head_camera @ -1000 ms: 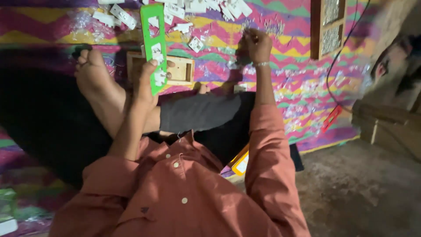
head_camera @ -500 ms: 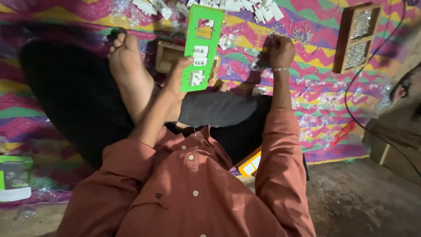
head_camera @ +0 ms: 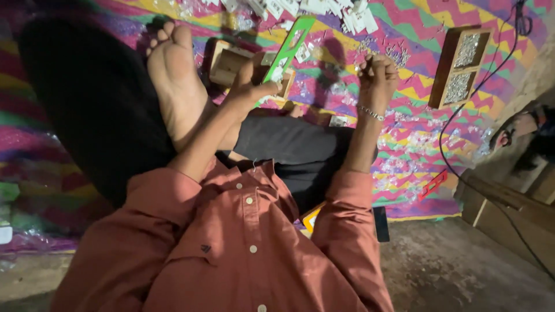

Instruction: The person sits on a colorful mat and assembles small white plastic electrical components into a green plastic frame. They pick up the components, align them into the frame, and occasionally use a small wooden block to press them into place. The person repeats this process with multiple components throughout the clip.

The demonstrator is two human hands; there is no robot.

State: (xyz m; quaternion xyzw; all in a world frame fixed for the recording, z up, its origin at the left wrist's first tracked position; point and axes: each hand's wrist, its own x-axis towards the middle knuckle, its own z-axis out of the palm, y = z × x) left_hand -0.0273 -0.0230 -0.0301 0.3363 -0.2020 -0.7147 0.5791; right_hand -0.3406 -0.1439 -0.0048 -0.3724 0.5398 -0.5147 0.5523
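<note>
The person is sitting cross-legged on the zigzag mat (head_camera: 404, 150). The left hand (head_camera: 250, 91) is pinching a green strip (head_camera: 287, 49), tilting it up just past the bare foot (head_camera: 173, 81). Right of the strip, the right hand (head_camera: 377, 72) is curling shut over the mat; what it holds is hidden. Farther right, a wooden tray (head_camera: 462, 66) is lying.

Green card (head_camera: 287, 51): smooth matt plastic. Box (head_camera: 230, 65) at 9 o'clock: bare wood. Mat (head_camera: 416, 124): woven cloth. Bracelet (head_camera: 370, 113): shiny metal.

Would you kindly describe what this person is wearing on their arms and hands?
Both arms are in long sleeves of a rust-coloured button-up shirt, pushed up toward the elbows. The right hand has a thin silvery bracelet at the wrist. The left hand is bare, with no glove or ring visible.
</note>
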